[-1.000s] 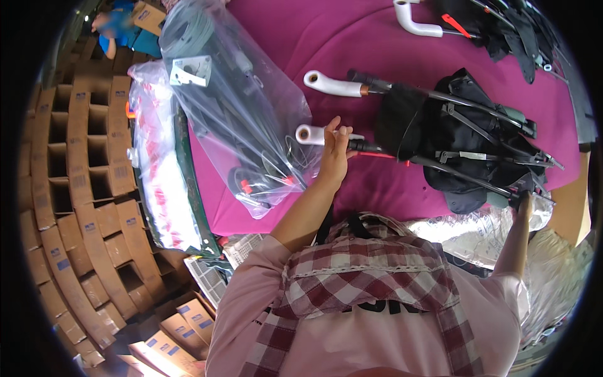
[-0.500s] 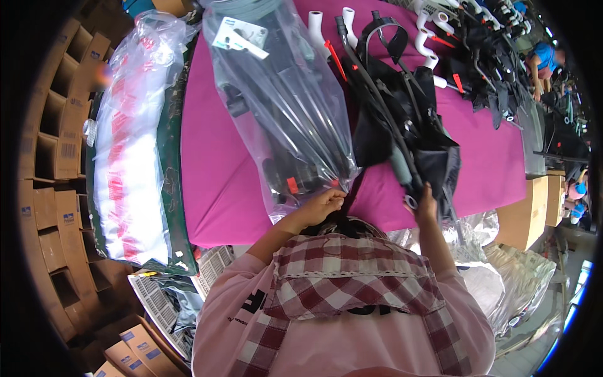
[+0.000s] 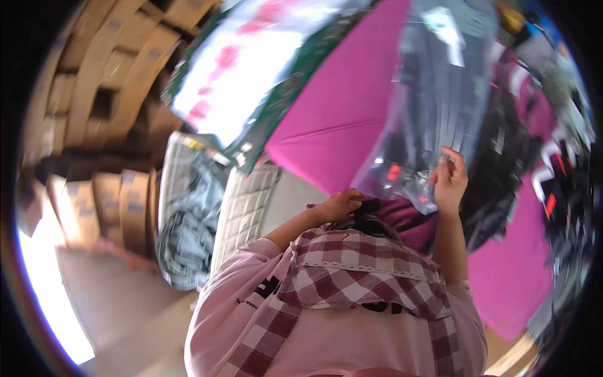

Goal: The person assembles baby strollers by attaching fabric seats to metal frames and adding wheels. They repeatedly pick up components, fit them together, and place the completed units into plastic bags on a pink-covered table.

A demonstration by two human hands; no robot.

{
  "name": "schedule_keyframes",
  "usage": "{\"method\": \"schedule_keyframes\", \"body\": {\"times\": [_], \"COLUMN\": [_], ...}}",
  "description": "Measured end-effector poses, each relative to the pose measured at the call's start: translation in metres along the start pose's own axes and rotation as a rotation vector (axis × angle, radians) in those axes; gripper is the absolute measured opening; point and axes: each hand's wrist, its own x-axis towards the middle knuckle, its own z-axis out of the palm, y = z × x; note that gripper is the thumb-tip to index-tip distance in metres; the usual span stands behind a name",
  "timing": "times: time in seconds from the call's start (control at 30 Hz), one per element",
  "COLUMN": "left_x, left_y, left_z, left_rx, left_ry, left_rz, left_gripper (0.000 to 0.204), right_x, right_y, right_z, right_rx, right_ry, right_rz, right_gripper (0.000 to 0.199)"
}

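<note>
Head view, blurred by motion: right hand (image 3: 449, 179) raised, fingers curled, pinching the lower edge of a clear plastic bag (image 3: 433, 107) that lies on the magenta surface (image 3: 326, 125), near its front edge. Dark items with red bits show through the bag, too smeared to name. Left hand (image 3: 339, 204) sits at the surface's front edge just beside the bag's lower corner, fingers folded on something dark; cannot tell what it grips. Black gear with white handles (image 3: 546, 169) lies toward the surface's right side. White mesh basket (image 3: 245, 201) and cardboard boxes (image 3: 107, 207) stand off the left edge.
</note>
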Motion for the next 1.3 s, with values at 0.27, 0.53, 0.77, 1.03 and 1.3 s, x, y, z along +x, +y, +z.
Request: {"method": "schedule_keyframes", "body": {"times": [0.27, 0.53, 0.77, 1.03, 1.3], "left_x": [-0.131, -0.153, -0.159, -0.139, -0.078], "left_y": [-0.116, -0.223, -0.377, -0.475, -0.546], "left_z": [-0.024, -0.072, -0.228, -0.423, -0.478], "left_rx": [-0.270, -0.438, -0.351, -0.202, -0.450], "left_ry": [0.569, 1.031, 1.448, 1.569, 1.506], "left_rz": [-0.256, -0.207, -0.197, -0.223, -0.471], "left_gripper": [0.035, 0.042, 0.047, 0.073, 0.041], "right_x": [-0.037, -0.081, -0.040, -0.051, -0.047], "right_y": [-0.013, -0.033, 0.030, 0.047, 0.044], "right_z": [0.206, 0.373, 0.547, 0.612, 0.626], "right_rx": [0.096, -0.143, -0.711, -1.009, -1.014], "right_ry": [-0.805, -0.958, -0.801, -0.774, -0.791], "right_rz": [-0.170, -0.637, -0.717, -0.870, -0.859], "right_gripper": [0.021, 0.029, 0.053, 0.049, 0.049]}}
